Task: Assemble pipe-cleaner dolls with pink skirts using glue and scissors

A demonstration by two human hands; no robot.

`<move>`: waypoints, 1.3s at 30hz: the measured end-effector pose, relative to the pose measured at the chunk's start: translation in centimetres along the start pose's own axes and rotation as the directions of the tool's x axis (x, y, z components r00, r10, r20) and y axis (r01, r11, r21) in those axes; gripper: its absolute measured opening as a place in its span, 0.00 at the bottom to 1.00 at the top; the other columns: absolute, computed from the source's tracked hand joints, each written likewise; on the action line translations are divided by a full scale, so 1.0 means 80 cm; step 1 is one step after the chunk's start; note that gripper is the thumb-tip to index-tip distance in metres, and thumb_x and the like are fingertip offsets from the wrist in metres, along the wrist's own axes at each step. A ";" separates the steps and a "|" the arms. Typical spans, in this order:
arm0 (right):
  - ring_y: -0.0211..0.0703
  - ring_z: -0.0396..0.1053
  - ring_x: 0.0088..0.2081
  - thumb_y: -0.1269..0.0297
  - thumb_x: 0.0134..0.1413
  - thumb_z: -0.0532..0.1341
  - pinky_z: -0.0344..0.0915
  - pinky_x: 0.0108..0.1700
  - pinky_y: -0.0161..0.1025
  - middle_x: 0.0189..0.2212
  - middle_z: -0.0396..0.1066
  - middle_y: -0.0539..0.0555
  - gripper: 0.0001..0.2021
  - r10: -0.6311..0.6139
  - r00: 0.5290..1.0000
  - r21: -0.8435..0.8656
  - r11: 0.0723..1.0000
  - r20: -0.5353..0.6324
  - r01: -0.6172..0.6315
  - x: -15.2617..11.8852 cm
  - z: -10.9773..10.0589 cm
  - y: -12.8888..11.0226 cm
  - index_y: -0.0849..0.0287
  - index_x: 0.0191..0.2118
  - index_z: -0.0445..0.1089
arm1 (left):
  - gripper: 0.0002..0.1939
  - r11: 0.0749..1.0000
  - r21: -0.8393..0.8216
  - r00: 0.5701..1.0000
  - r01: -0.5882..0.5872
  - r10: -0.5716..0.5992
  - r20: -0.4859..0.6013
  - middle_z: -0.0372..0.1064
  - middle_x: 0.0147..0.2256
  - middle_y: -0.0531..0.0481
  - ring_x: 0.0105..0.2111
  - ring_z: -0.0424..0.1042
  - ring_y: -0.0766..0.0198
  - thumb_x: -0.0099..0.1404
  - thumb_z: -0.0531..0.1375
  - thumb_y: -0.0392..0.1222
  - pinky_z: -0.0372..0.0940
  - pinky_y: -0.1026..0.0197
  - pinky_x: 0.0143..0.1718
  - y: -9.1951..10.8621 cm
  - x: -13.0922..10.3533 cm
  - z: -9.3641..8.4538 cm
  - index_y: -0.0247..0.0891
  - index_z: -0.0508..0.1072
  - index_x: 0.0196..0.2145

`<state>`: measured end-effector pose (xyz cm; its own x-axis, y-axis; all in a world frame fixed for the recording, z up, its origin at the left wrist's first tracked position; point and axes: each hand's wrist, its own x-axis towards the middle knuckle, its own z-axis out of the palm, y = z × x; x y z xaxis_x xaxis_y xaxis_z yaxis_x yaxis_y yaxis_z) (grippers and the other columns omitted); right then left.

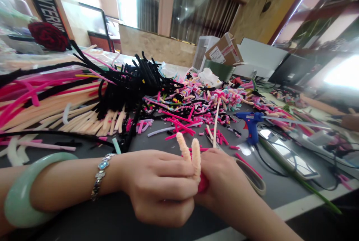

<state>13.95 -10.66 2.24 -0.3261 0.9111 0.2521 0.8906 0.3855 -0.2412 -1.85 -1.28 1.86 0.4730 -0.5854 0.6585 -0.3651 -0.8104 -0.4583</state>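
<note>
Near the front of the grey table, my two hands meet. My left hand (pixel 165 187), with a green bangle (pixel 21 192) and a silver bracelet on its arm, is closed around a cream fuzzy piece (pixel 196 158) whose two stems stick up from the fingers. My right hand (pixel 221 177) touches it from the other side, its fingers curled around a pink fuzzy piece (pixel 203 183) that shows between the hands. Where the cream and pink pieces join is hidden by the fingers.
A blue glue gun (pixel 251 125) stands right of centre, its cord trailing beside a white phone-like slab. Black stems (pixel 140 80), cream stems (pixel 75 119) and many pink offcuts cover the back and left. A cardboard box (pixel 224 50) sits behind; a green stem lies at right.
</note>
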 end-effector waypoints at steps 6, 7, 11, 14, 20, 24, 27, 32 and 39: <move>0.39 0.70 0.25 0.68 0.49 0.61 0.55 0.35 0.39 0.21 0.74 0.47 0.08 -0.017 1.000 -0.072 0.997 -0.003 0.017 0.000 0.002 0.001 0.56 0.21 0.68 | 0.02 1.000 -0.022 1.000 -0.017 0.017 0.013 0.71 0.27 0.49 0.27 0.74 0.64 0.52 0.64 0.33 0.75 0.66 0.37 -0.001 0.001 -0.001 0.35 0.77 0.23; 0.38 0.70 0.25 0.69 0.47 0.62 0.55 0.35 0.39 0.21 0.74 0.46 0.08 -0.020 1.000 -0.082 0.996 0.003 0.020 0.000 0.003 0.001 0.56 0.21 0.67 | 0.03 1.000 -0.022 1.000 -0.021 0.022 0.019 0.72 0.26 0.49 0.27 0.74 0.64 0.52 0.64 0.33 0.75 0.66 0.36 -0.001 0.001 -0.001 0.35 0.77 0.23; 0.37 0.71 0.25 0.70 0.46 0.63 0.55 0.37 0.38 0.21 0.74 0.45 0.09 -0.025 0.999 -0.073 0.997 0.025 0.026 -0.001 0.004 0.003 0.56 0.20 0.66 | 0.05 1.000 0.009 0.999 -0.027 0.026 0.041 0.73 0.26 0.51 0.27 0.74 0.66 0.54 0.64 0.34 0.76 0.67 0.36 -0.002 0.003 -0.002 0.38 0.77 0.22; 0.37 0.70 0.25 0.71 0.45 0.63 0.55 0.37 0.39 0.21 0.74 0.44 0.08 -0.020 0.999 -0.069 0.997 0.028 0.022 -0.001 0.003 0.003 0.56 0.20 0.66 | 0.05 1.000 0.022 0.999 -0.018 0.017 0.046 0.73 0.26 0.51 0.27 0.74 0.66 0.55 0.65 0.33 0.75 0.68 0.36 -0.002 0.004 -0.002 0.38 0.76 0.22; 0.39 0.65 0.23 0.65 0.41 0.67 0.52 0.31 0.38 0.20 0.71 0.45 0.08 0.011 1.000 -0.078 0.997 -0.029 -0.013 -0.004 -0.008 0.012 0.55 0.22 0.66 | 0.03 0.998 0.019 0.998 0.064 -0.064 0.012 0.72 0.27 0.49 0.29 0.74 0.63 0.55 0.64 0.33 0.74 0.65 0.37 -0.002 0.001 -0.002 0.35 0.75 0.24; 0.42 0.66 0.28 0.64 0.43 0.69 0.55 0.37 0.39 0.26 0.72 0.47 0.08 0.013 1.000 -0.087 0.996 0.002 -0.013 -0.010 -0.018 0.021 0.55 0.29 0.69 | 0.03 0.989 -0.012 0.988 0.146 -0.145 0.059 0.71 0.26 0.47 0.27 0.73 0.63 0.56 0.62 0.29 0.74 0.63 0.38 -0.004 0.000 -0.004 0.32 0.74 0.26; 0.42 0.66 0.29 0.65 0.47 0.67 0.56 0.42 0.41 0.26 0.71 0.47 0.07 -0.020 1.000 -0.066 0.998 -0.002 0.020 -0.011 -0.020 0.023 0.56 0.30 0.68 | 0.05 0.958 -0.095 0.963 0.270 -0.265 0.057 0.71 0.25 0.47 0.27 0.71 0.65 0.58 0.60 0.26 0.73 0.64 0.38 -0.004 -0.001 -0.005 0.33 0.72 0.27; 0.41 0.65 0.27 0.64 0.51 0.65 0.55 0.42 0.41 0.24 0.69 0.47 0.08 -0.043 0.998 -0.139 0.990 -0.037 0.037 -0.008 -0.007 0.019 0.57 0.27 0.65 | 0.06 0.906 -0.241 0.936 0.350 -0.351 0.036 0.70 0.25 0.46 0.27 0.71 0.64 0.59 0.57 0.25 0.73 0.63 0.39 -0.003 0.000 -0.005 0.32 0.69 0.31; 0.39 0.62 0.22 0.66 0.54 0.59 0.55 0.39 0.40 0.18 0.67 0.47 0.11 -0.090 0.976 -0.245 0.969 -0.196 0.040 -0.007 0.007 0.014 0.57 0.22 0.63 | 0.08 0.854 -0.339 0.912 0.396 -0.410 0.032 0.68 0.24 0.48 0.28 0.71 0.63 0.61 0.54 0.27 0.73 0.62 0.38 -0.003 0.004 -0.005 0.37 0.68 0.31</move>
<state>14.98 -10.64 1.31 -0.3365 0.8262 0.4519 0.9272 0.3744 0.0059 -1.92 -1.30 2.44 0.6062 -0.2023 0.7691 -0.3961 -0.9155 0.0713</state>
